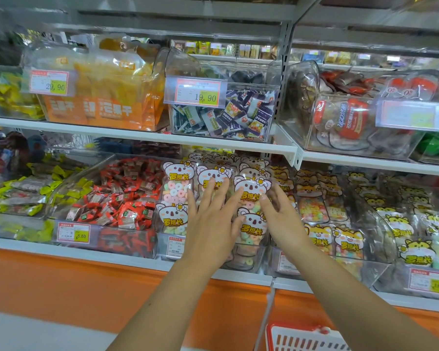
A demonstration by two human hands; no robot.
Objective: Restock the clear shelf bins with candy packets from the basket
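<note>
Head view shows both hands at the clear bin (249, 262) of koala-printed candy packets, just below the middle of the frame toward 6 o'clock. The bin looks well stocked: packets stand in close rows from its front wall back under the white shelf. By my judgement this bin is near done and the step in hand is squaring up the last packets, not carrying new ones.

The left hand (211, 216) lies flat on the packet fronts, fingers straight and spread, gripping nothing. The right hand (281, 216) comes in from 4 o'clock with its fingers laid along the right edge of the front koala packet (251, 196), extended rather than curled, so it seems to push rather than pinch. That packet stands upright between the two hands, touched by the left forefinger on one side and the right fingertips on the other.

The basket (302, 338), red-rimmed, shows only a corner at 5 o'clock on the bottom edge, well apart from both hands. Whether packets remain in it I cannot tell, so how much is left to restock is unclear. The neighbouring bins of hamster packets (347, 239) at 3 o'clock and red-wrapped sweets (122, 198) at 9 o'clock also look full.
</note>
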